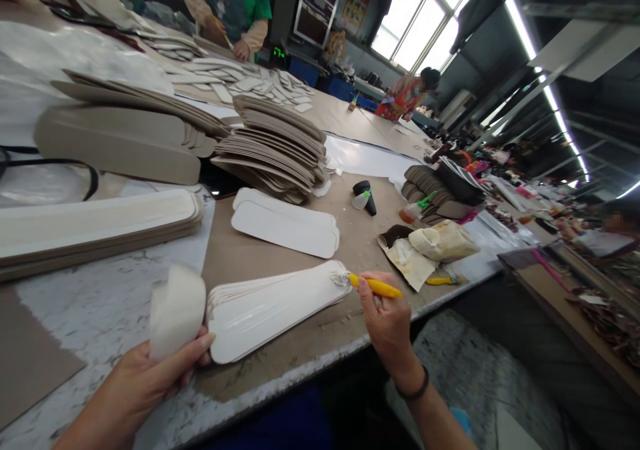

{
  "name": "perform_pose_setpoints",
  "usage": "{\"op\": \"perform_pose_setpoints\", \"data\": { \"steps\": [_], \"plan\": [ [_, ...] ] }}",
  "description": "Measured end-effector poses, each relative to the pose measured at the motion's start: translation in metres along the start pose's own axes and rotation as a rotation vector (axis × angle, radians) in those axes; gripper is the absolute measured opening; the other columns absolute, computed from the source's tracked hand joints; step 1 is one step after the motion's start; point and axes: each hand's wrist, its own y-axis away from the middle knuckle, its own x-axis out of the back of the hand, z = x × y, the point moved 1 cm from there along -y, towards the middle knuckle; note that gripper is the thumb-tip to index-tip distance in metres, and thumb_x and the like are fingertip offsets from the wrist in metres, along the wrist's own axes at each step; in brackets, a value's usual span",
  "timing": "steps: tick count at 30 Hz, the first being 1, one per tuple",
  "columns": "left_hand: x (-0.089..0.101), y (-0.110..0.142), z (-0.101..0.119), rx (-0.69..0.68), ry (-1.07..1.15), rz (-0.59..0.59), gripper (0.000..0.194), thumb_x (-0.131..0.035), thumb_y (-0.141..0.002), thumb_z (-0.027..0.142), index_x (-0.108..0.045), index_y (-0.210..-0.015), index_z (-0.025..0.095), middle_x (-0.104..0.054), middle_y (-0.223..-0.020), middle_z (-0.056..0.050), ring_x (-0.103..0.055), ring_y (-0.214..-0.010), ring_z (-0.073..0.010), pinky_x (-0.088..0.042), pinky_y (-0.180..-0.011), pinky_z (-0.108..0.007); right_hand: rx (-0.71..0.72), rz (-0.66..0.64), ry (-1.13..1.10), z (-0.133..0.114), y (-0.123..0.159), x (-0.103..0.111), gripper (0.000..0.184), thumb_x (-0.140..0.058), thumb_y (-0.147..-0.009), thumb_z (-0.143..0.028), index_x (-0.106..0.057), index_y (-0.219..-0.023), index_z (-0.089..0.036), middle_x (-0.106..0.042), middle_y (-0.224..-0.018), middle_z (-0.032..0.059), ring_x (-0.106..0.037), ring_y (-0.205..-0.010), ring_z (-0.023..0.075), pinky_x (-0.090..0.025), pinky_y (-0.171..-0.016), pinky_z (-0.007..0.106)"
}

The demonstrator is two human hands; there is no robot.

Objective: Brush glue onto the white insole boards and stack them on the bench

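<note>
My right hand point(387, 320) is closed around the yellow handle of a glue brush point(376, 285). Its whitish bristles press on the far right end of a fanned stack of long white round-ended pieces point(275, 310), whose top one has a wet shine. At the near left end of that stack is my left hand point(167, 367), gripping a curled white strip point(177, 310) that stands up between thumb and fingers. The thumb tip touches the stack's edge; some of the fingers are hidden beneath. Just beyond lie two more white pieces point(285, 227), overlapping.
Tall piles of grey-brown pieces point(275, 150) stand behind, with a long white-topped stack point(100, 223) at left. To the right are a small bottle point(361, 201), a crumpled glue-stained bag point(443, 242) and another yellow brush point(443, 280). Co-workers point(230, 10) stand across the table.
</note>
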Motion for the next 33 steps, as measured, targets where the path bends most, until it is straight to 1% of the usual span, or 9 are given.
{"op": "perform_pose_setpoints", "data": {
  "steps": [7,13,18,21,24,26,28,30,33],
  "plan": [
    [-0.001,0.002,0.001,0.028,0.005,0.036,0.053,-0.082,-0.038,0.066,-0.066,-0.050,0.017,-0.049,-0.042,0.004,-0.038,-0.047,-0.0114,-0.026,-0.049,-0.022,0.196,-0.103,0.109,-0.019,0.012,0.002,0.013,-0.051,-0.094,-0.016,-0.061,-0.102,-0.017,-0.063,-0.090,0.0097,-0.064,-0.084,0.0201,-0.057,-0.072,0.032],
    [-0.001,-0.002,-0.005,0.034,0.033,0.052,0.053,-0.084,-0.034,0.066,-0.067,-0.048,0.018,-0.052,-0.042,0.002,-0.040,-0.048,-0.0121,-0.028,-0.048,-0.021,0.191,-0.200,-0.116,-0.054,0.030,0.004,0.019,-0.049,-0.093,-0.012,-0.059,-0.108,-0.017,-0.062,-0.091,0.0092,-0.064,-0.084,0.0176,-0.057,-0.073,0.026],
    [-0.005,0.006,0.006,0.018,0.090,0.066,0.057,-0.085,-0.026,0.067,-0.070,-0.052,0.017,-0.052,-0.040,0.003,-0.039,-0.046,-0.0114,-0.028,-0.046,-0.021,0.231,-0.117,0.020,-0.033,0.020,0.007,0.020,-0.051,-0.091,-0.011,-0.061,-0.108,-0.017,-0.062,-0.092,0.0102,-0.064,-0.084,0.0200,-0.057,-0.072,0.030],
    [-0.005,0.006,0.006,-0.005,0.086,0.062,0.059,-0.084,-0.027,0.068,-0.068,-0.051,0.016,-0.051,-0.039,0.003,-0.039,-0.045,-0.0115,-0.027,-0.045,-0.021,0.253,-0.153,0.005,-0.036,0.024,0.001,0.023,-0.051,-0.090,-0.010,-0.061,-0.109,-0.018,-0.063,-0.092,0.0104,-0.064,-0.083,0.0205,-0.057,-0.071,0.031],
    [-0.002,0.002,-0.001,-0.010,0.082,0.055,0.057,-0.083,-0.035,0.066,-0.069,-0.057,0.016,-0.055,-0.044,0.002,-0.042,-0.047,-0.0123,-0.028,-0.046,-0.021,0.185,-0.213,-0.246,-0.069,0.036,-0.009,0.024,-0.051,-0.089,-0.010,-0.060,-0.111,-0.018,-0.062,-0.092,0.0093,-0.063,-0.084,0.0186,-0.057,-0.073,0.029],
    [0.001,0.000,-0.003,-0.008,0.065,0.009,0.056,-0.082,-0.040,0.065,-0.069,-0.062,0.015,-0.056,-0.047,0.001,-0.043,-0.049,-0.0129,-0.029,-0.048,-0.022,0.090,-0.204,-0.445,-0.094,0.042,-0.017,0.022,-0.051,-0.089,-0.011,-0.060,-0.107,-0.019,-0.062,-0.089,0.0070,-0.062,-0.083,0.0175,-0.056,-0.073,0.028],
    [0.002,0.001,-0.002,-0.015,0.047,-0.044,0.055,-0.081,-0.043,0.064,-0.069,-0.063,0.014,-0.056,-0.048,0.001,-0.043,-0.050,-0.0129,-0.031,-0.049,-0.022,-0.018,-0.186,-0.585,-0.107,0.043,-0.024,0.017,-0.051,-0.090,-0.014,-0.061,-0.102,-0.020,-0.062,-0.085,0.0048,-0.062,-0.082,0.0169,-0.055,-0.074,0.029],
    [0.000,0.004,0.001,-0.029,0.054,-0.055,0.054,-0.081,-0.045,0.063,-0.067,-0.063,0.014,-0.057,-0.050,0.001,-0.043,-0.050,-0.0125,-0.031,-0.049,-0.023,-0.082,-0.192,-0.616,-0.102,0.039,-0.028,0.014,-0.051,-0.090,-0.015,-0.063,-0.096,-0.020,-0.063,-0.082,0.0036,-0.062,-0.080,0.0165,-0.055,-0.072,0.029],
    [-0.004,0.006,0.003,-0.063,0.096,-0.010,0.051,-0.079,-0.048,0.061,-0.067,-0.067,0.015,-0.060,-0.055,0.000,-0.043,-0.050,-0.0125,-0.029,-0.047,-0.023,-0.066,-0.121,-0.419,-0.068,0.028,-0.020,0.012,-0.053,-0.091,-0.015,-0.065,-0.091,-0.019,-0.063,-0.082,0.0041,-0.062,-0.079,0.0173,-0.054,-0.072,0.030]
  ]
}}
